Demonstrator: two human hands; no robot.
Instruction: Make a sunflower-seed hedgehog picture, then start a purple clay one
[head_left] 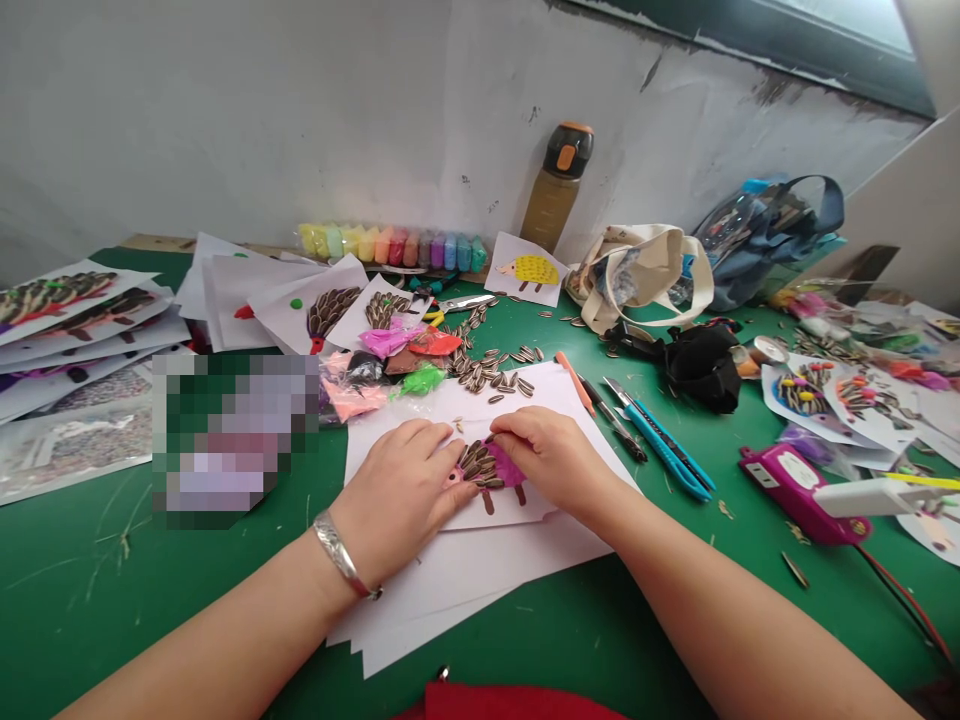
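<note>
- Green table (pixel 142 610) under everything; white paper stack (pixel 480 590) directly below the fingers.
- Canvas tote bag (pixel 637 275) well ahead and right of the fingers; contents hidden.
- Clear packets (pixel 349 398) of pink and green clay sit ahead and left of the fingers.
- Left hand (pixel 397 500) and right hand (pixel 551 450) both on the work; fingers (pixel 431 440) curved down, not clenched. Pinch or plain press: cannot tell.
- Hedgehog picture (pixel 487 470) lies between the fingers, partly hidden. Done: seed rows on its body, pink clay on both ends, brown legs. Left: cannot tell.
- Seed-covered cards (pixel 52 300) lie far left of the fingers.
- Loose sunflower seeds (pixel 484 372) are scattered just ahead of the fingers.
- Blue craft knife (pixel 660 440) lies right of the fingers.
</note>
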